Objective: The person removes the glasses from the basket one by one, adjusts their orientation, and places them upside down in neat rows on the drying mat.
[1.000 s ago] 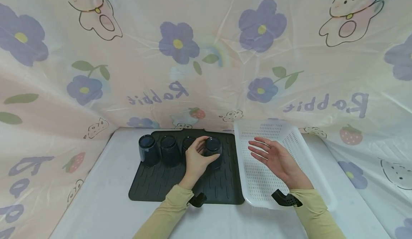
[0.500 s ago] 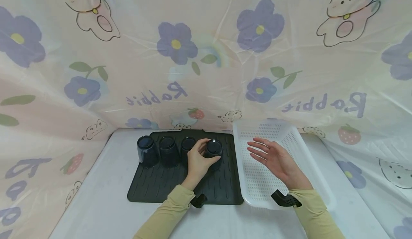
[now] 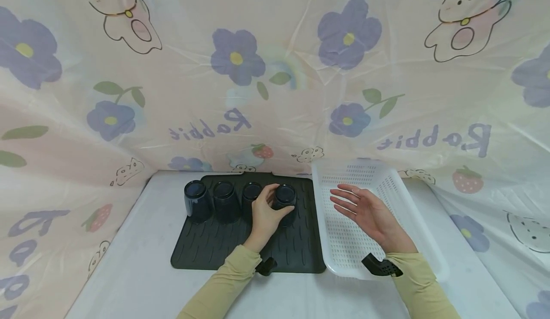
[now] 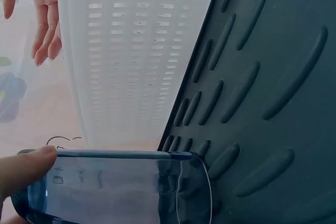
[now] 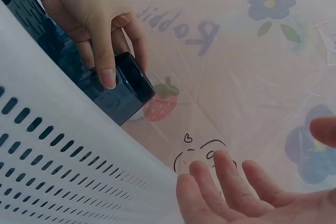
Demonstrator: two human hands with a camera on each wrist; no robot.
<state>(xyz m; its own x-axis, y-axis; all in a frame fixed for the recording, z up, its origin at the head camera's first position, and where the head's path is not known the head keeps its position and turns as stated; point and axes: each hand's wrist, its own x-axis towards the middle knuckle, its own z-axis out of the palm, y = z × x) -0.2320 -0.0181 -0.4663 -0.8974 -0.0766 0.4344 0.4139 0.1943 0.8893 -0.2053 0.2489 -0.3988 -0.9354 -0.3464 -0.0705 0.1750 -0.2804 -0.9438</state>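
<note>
On mat (image 3: 206, 247), left hand (image 3: 263, 216) grips cup (image 3: 285, 199); right hand (image 3: 369, 214) flat

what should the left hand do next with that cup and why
Probably let go and draw back: the left hand grips the rightmost cup, which seems to sit upside down on the black mat beside three others, while the white basket looks empty.

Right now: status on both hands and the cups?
Left hand grips rightmost dark cup on black mat. Right hand open, hovering over white basket. Three other cups lined up left; nothing blocking.
</note>
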